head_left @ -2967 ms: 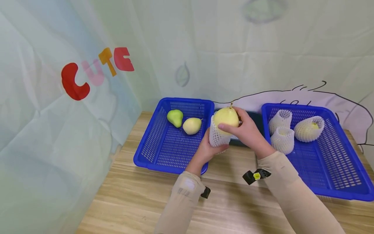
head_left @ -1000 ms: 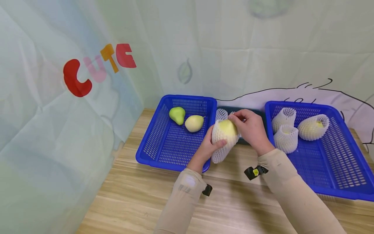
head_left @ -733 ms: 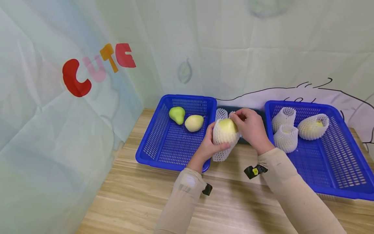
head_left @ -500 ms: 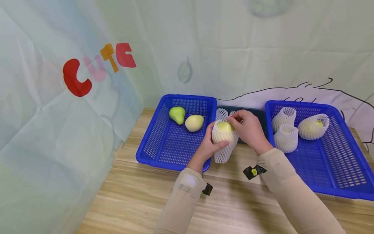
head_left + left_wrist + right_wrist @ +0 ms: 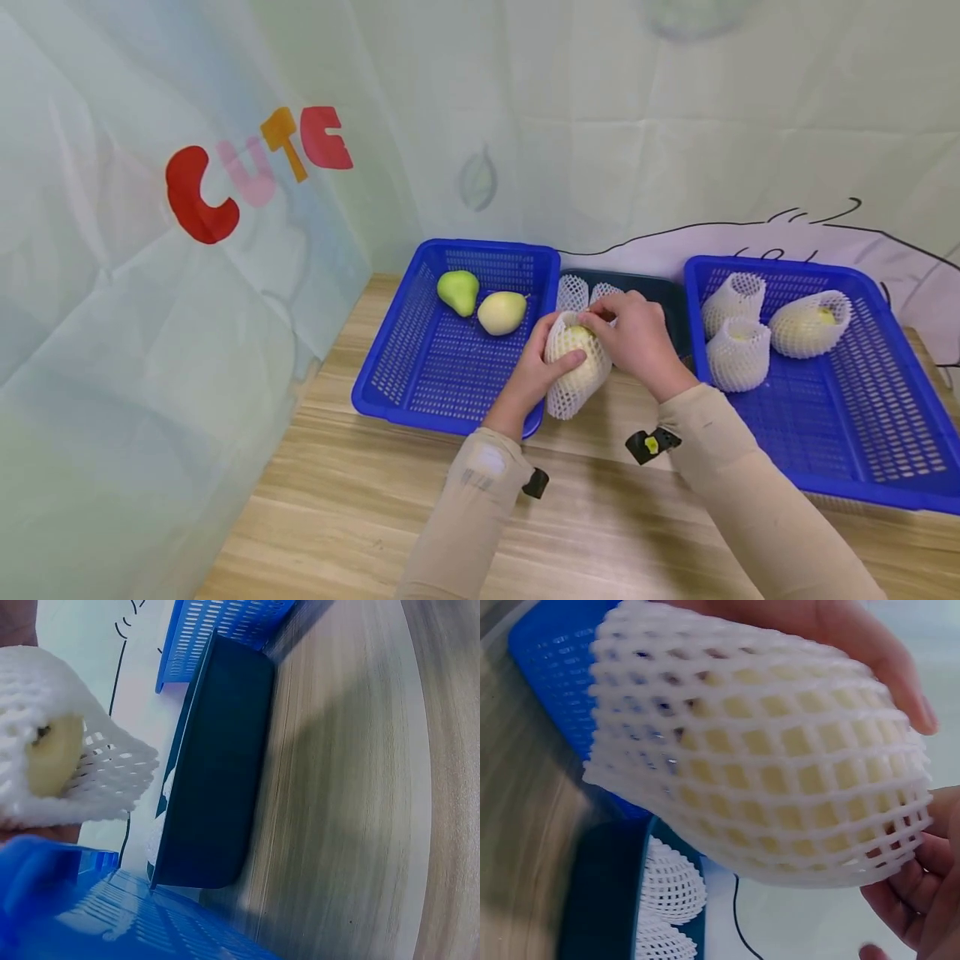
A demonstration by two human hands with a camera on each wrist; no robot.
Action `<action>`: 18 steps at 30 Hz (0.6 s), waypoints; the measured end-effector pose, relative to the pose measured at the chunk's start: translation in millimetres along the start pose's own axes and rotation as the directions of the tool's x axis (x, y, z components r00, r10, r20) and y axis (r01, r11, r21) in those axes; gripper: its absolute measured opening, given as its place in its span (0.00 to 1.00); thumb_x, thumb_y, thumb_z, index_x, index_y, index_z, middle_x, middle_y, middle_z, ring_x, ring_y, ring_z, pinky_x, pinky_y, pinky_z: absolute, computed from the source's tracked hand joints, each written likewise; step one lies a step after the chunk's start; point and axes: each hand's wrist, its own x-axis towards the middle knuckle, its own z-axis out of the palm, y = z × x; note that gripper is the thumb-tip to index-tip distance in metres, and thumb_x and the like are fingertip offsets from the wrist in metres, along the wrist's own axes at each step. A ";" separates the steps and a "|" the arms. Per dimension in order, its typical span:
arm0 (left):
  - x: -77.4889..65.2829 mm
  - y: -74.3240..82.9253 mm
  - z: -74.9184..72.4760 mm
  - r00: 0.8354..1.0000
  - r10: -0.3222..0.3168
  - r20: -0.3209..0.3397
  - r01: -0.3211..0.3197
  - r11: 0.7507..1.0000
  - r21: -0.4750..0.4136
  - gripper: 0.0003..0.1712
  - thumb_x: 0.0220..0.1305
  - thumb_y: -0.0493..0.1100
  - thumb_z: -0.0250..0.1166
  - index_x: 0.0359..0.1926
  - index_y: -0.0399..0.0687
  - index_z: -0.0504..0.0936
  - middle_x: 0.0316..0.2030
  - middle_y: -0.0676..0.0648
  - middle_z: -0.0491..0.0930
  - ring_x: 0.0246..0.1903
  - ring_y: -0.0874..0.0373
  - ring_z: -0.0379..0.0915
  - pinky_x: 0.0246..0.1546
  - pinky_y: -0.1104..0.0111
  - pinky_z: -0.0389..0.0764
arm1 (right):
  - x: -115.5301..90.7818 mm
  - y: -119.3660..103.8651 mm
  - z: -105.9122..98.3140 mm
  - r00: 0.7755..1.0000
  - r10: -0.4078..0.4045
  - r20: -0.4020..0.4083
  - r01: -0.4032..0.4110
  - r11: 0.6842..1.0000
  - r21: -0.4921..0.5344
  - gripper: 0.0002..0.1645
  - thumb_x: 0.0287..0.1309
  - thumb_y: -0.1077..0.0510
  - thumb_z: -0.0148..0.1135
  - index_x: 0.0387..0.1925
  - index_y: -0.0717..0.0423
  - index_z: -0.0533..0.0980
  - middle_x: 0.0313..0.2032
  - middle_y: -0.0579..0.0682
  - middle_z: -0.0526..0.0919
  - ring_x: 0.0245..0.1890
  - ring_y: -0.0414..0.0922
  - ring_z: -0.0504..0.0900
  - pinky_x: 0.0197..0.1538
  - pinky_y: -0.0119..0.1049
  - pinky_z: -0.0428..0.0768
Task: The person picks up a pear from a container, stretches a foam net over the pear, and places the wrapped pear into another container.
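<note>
A pale yellow pear (image 5: 581, 335) sits inside a white foam net sleeve (image 5: 795, 757), held above the table between both hands. My left hand (image 5: 536, 371) grips the sleeved pear from the left, thumb across its front. With bent fingertips my right hand (image 5: 637, 337) pinches the sleeve's upper rim beside the pear's top. The right wrist view shows the netting stretched over most of the fruit, its loose end hanging past the pear. In the left wrist view a bare patch of the pear (image 5: 56, 754) shows through the sleeve's open end.
A blue basket (image 5: 420, 417) on the left holds a green pear (image 5: 458, 292) and a yellow pear (image 5: 502, 312). The right blue basket (image 5: 862, 492) holds three sleeved pears. Between them stands a dark green tray (image 5: 217, 765) with foam sleeves (image 5: 667, 885).
Three seconds ago the pear stood mostly bare at the sleeve's mouth. It is now deeper inside, the netting drawn up around its top. My right hand has moved from the fruit to the sleeve's rim.
</note>
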 end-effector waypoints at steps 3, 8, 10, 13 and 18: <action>1.5 -0.8 1.0 0.999 -0.019 -0.026 0.019 1.000 -0.015 0.35 0.58 0.39 0.61 0.64 0.36 0.58 0.57 0.36 0.66 0.50 0.56 0.66 0.53 0.67 0.68 | -1.4 1.1 3.9 0.999 0.029 -0.029 -0.028 0.999 0.015 0.12 0.58 0.54 0.61 0.31 0.60 0.81 0.29 0.53 0.81 0.37 0.50 0.70 0.53 0.54 0.58; 2.8 -2.6 1.0 1.000 -0.002 -0.013 0.002 0.999 -0.039 0.45 0.59 0.60 0.61 0.65 0.35 0.55 0.60 0.33 0.64 0.53 0.52 0.65 0.55 0.66 0.67 | -2.5 3.0 3.3 0.997 0.035 -0.073 -0.032 0.998 0.046 0.12 0.57 0.54 0.63 0.28 0.61 0.81 0.26 0.53 0.81 0.37 0.50 0.71 0.56 0.56 0.55; 3.0 -3.2 0.8 1.000 0.024 0.005 -0.024 0.999 -0.033 0.57 0.48 0.71 0.60 0.66 0.36 0.52 0.61 0.33 0.61 0.56 0.50 0.62 0.57 0.65 0.64 | -1.7 3.9 -0.7 0.993 0.035 -0.115 -0.028 0.998 0.061 0.13 0.57 0.54 0.63 0.27 0.62 0.80 0.27 0.55 0.81 0.36 0.52 0.72 0.56 0.56 0.57; 3.1 -4.1 1.1 0.999 0.045 0.013 -0.045 0.998 -0.032 0.66 0.37 0.75 0.64 0.67 0.40 0.48 0.61 0.34 0.61 0.56 0.51 0.61 0.57 0.66 0.64 | 0.9 4.3 -9.3 0.981 0.052 -0.186 -0.035 0.995 0.091 0.14 0.56 0.54 0.63 0.27 0.63 0.80 0.28 0.57 0.81 0.35 0.53 0.73 0.47 0.51 0.66; 2.7 -4.6 1.6 1.000 0.022 0.011 -0.022 0.997 -0.074 0.55 0.47 0.52 0.73 0.67 0.45 0.47 0.55 0.33 0.66 0.51 0.52 0.68 0.53 0.66 0.70 | 2.6 4.0 -19.3 0.978 0.086 -0.188 -0.063 0.991 0.121 0.16 0.57 0.52 0.62 0.29 0.64 0.81 0.30 0.58 0.80 0.33 0.52 0.74 0.33 0.42 0.70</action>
